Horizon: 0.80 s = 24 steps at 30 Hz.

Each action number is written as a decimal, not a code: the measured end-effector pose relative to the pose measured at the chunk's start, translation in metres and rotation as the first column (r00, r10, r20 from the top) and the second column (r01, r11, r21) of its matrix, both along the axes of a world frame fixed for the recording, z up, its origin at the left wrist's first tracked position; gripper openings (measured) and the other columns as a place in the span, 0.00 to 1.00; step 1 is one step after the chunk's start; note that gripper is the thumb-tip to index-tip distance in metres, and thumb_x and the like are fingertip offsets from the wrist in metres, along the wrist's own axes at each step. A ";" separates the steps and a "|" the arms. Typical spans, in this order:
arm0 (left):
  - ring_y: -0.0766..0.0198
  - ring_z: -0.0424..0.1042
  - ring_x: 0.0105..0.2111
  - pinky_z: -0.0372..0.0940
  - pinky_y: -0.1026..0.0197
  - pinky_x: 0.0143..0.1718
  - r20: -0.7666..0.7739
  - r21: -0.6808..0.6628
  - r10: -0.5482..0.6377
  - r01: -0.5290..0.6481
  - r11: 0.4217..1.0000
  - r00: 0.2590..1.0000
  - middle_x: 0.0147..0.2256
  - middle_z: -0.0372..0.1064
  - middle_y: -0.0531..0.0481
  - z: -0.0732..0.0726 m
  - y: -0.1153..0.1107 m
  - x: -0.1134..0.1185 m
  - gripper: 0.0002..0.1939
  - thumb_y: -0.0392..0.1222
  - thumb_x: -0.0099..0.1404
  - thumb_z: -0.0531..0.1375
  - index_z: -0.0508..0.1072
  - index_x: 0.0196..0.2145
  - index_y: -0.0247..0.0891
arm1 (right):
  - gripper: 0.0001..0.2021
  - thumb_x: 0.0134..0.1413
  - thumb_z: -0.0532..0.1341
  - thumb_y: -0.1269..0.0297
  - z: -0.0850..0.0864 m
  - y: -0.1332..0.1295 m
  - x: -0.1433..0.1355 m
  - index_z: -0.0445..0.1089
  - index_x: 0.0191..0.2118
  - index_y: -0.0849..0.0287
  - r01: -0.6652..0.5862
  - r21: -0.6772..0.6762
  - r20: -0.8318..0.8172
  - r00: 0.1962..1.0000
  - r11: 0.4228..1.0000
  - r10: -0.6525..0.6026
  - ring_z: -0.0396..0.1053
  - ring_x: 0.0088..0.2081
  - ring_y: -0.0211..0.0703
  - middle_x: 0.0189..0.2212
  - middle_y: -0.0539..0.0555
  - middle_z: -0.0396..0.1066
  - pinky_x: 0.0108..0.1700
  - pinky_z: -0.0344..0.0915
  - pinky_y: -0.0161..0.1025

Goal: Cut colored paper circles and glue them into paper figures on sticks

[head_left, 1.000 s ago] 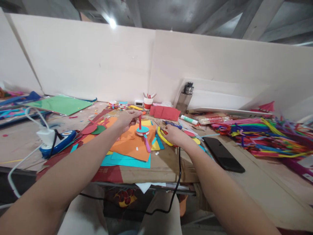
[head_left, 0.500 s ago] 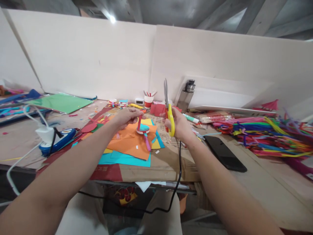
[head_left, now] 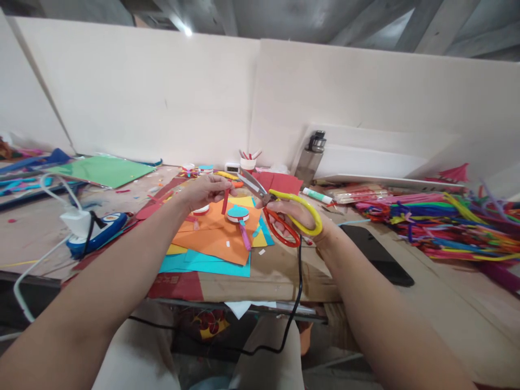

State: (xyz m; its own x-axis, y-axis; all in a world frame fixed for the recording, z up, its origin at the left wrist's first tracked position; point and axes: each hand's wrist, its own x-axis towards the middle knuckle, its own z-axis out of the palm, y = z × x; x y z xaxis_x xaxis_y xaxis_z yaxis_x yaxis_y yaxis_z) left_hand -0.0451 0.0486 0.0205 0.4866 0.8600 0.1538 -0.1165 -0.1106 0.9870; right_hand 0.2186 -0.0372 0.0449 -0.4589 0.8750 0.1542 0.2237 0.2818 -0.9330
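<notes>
Between the fingertips of my left hand (head_left: 209, 189) hangs a narrow red paper strip (head_left: 226, 201). My right hand (head_left: 298, 212) is closed on a pair of scissors (head_left: 311, 219) with one yellow and one red handle loop. Their blades point left and away from me, just right of my left fingers. Below the hands lies a small round paper craft (head_left: 238, 213) with a blue top, a white and red rim and a pink handle. It rests on orange paper (head_left: 215, 242), with blue sheets (head_left: 219, 264) beneath.
Red paper (head_left: 280, 181) and a cup of sticks (head_left: 247, 161) are behind the hands. A black phone (head_left: 377, 254), a bundle of pipe cleaners (head_left: 439, 222) and a glue stick (head_left: 317, 195) lie to the right. At left is a blue device with a white plug (head_left: 76, 223).
The scissors have turned from upright to pointing left, their handles spread apart, and their blades are nearer the left hand. My left hand has shifted slightly left with the red strip.
</notes>
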 end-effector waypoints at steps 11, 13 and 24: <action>0.80 0.57 0.16 0.46 0.73 0.15 0.017 0.012 -0.024 0.024 1.000 1.000 0.29 0.75 0.45 -0.005 0.006 -0.005 0.15 0.48 0.54 0.69 0.77 0.27 0.30 | 0.15 0.57 0.58 0.54 -0.001 -0.003 0.004 0.71 0.41 0.61 -0.092 -0.083 0.069 0.993 0.992 0.098 0.60 0.20 0.32 0.21 0.47 0.65 0.22 0.56 0.32; 0.80 0.57 0.15 0.46 0.73 0.15 0.025 -0.002 -0.013 0.014 1.000 1.000 0.29 0.74 0.46 -0.005 0.006 -0.005 0.15 0.48 0.54 0.69 0.77 0.27 0.30 | 0.14 0.57 0.58 0.54 0.000 -0.004 0.004 0.70 0.40 0.61 -0.096 -0.097 0.060 0.993 0.991 0.102 0.61 0.20 0.32 0.21 0.47 0.65 0.22 0.56 0.31; 0.79 0.55 0.15 0.45 0.71 0.15 0.031 -0.004 -0.002 0.002 1.000 1.000 0.27 0.74 0.46 -0.004 0.007 -0.004 0.17 0.49 0.52 0.70 0.74 0.26 0.30 | 0.12 0.58 0.58 0.56 0.000 -0.004 0.003 0.69 0.37 0.61 -0.165 -0.078 0.065 0.983 0.983 0.170 0.63 0.22 0.33 0.22 0.47 0.66 0.24 0.58 0.31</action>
State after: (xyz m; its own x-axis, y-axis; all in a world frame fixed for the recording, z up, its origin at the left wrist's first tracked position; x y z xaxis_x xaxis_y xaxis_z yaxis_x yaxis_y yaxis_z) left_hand -0.0487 0.0552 0.0162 0.4832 0.8598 0.1650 -0.1470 -0.1062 0.9834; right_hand 0.2219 -0.0413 0.0453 -0.6077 0.7923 0.0551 0.2457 0.2535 -0.9356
